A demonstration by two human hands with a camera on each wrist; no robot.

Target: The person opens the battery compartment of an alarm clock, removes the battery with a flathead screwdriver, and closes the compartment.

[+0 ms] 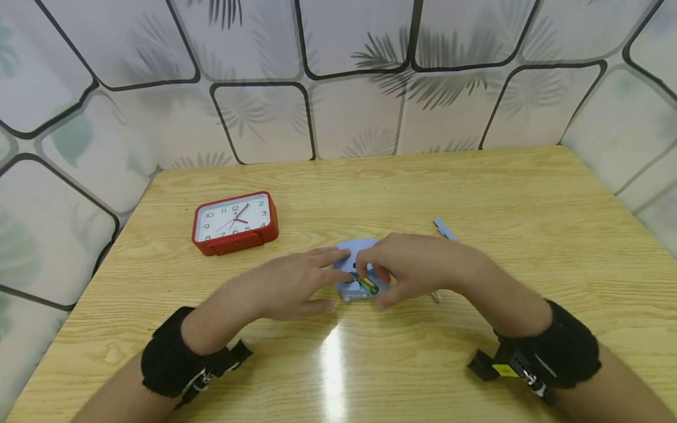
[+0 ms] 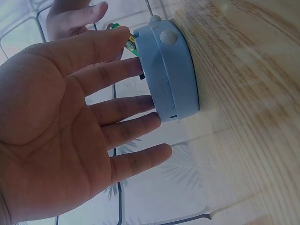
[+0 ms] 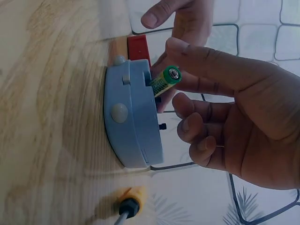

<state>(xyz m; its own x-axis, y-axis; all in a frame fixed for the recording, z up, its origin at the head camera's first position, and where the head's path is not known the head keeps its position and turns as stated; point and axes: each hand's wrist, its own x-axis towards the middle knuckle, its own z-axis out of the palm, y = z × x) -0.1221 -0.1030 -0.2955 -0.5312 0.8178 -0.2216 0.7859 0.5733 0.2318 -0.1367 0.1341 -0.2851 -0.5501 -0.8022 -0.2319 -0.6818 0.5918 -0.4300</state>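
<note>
Head view: a pale blue clock (image 1: 359,267) lies face down at the centre of a wooden table (image 1: 529,235). The left hand (image 1: 288,285) rests its straight, relaxed fingers on the clock's 9 o'clock edge. The right hand (image 1: 407,264) covers the 3 o'clock side and pinches a green and yellow battery (image 1: 367,284), whose end sits in the opening in the clock's back. Most of the clock is hidden under the two hands. A red alarm clock (image 1: 235,222) lies at 10 o'clock from them, well apart, and a flat blue strip (image 1: 444,229) lies at 2 o'clock, near the right hand. A small object at 3 o'clock, just past the right hand, is too hidden to make out.

Left wrist view: the left hand (image 2: 70,126) is flat and open, its fingertips (image 2: 147,103) touching the back and rim of the blue clock (image 2: 171,70). Only a corner of the battery (image 2: 131,44) shows past the index finger.

Right wrist view: the right hand (image 3: 234,108) holds the battery (image 3: 165,79) between thumb and fingers, one end tilted into the compartment of the blue clock (image 3: 133,117), the other end sticking out toward the palm. At 6 o'clock a tool with a yellow handle (image 3: 126,206) is cut off by the frame.
</note>
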